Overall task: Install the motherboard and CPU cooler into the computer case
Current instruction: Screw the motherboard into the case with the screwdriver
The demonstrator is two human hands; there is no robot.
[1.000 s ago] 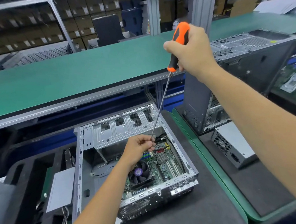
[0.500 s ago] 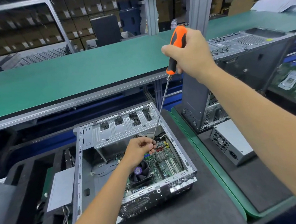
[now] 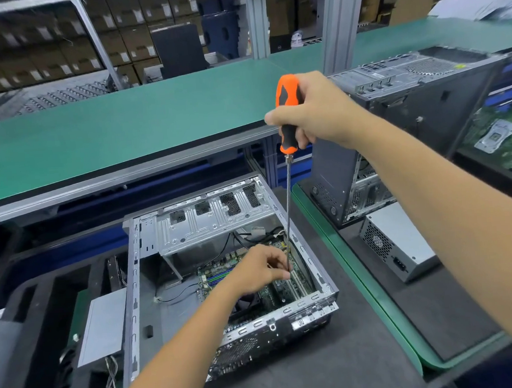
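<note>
Left hand (image 3: 255, 269): fingers curled and pinching the lower shaft of the screwdriver (image 3: 288, 191), just above the tip, steadying it over the motherboard (image 3: 288, 288). Whether a screw sits under the tip cannot be told; the fingers hide it. Right hand (image 3: 318, 110): fingers wrapped tight around the orange-and-black handle, shaft nearly upright.

Motherboard lies inside the open computer case (image 3: 134, 293), toward its right wall. CPU cooler (image 3: 247, 303) fan shows partly under the left wrist. The case rests on the dark worktop (image 3: 336, 370), near its front edge.

Step in hand, as judged: fastening the board to the case. Next move calls for seating the tip squarely, then turning with the right hand while the left keeps the shaft plumb.

Count: one screwdriver, two cases (second case (image 3: 396, 141) standing upright at the right), one loose power supply (image 3: 400, 241) in front of it.
</note>
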